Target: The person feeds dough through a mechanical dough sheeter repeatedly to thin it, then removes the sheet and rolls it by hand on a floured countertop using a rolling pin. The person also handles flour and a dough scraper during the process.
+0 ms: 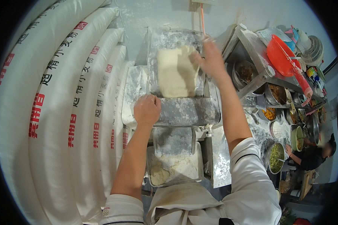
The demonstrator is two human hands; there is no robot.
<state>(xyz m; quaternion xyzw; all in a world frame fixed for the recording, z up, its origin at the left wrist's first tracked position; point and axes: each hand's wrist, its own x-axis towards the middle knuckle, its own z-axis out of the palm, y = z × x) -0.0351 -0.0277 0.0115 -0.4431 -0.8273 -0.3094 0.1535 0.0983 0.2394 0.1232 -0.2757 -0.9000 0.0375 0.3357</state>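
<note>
A thick folded slab of pale dough point(173, 73) lies on the floured metal feed tray point(176, 38) of a dough sheeter point(183, 112). My right hand point(211, 60), blurred, is over the right side of the slab with fingers apart and nothing seen in it. I cannot tell whether it touches the dough. My left hand point(148, 108) rests as a fist on the machine's left front edge, its fingertips hidden underneath. Below the machine's metal chute point(174, 140), a shallow pan point(200, 166) holds loose flour and a lump of dough point(159, 175).
Large white flour sacks point(56, 112) with printed writing are stacked at left. On the right, a metal shelf point(253, 47) carries a red plastic dipper point(281, 54) and a fan point(312, 50). Beyond are filling bowls, one with chopped greens point(276, 157), and a co-worker point(309, 159).
</note>
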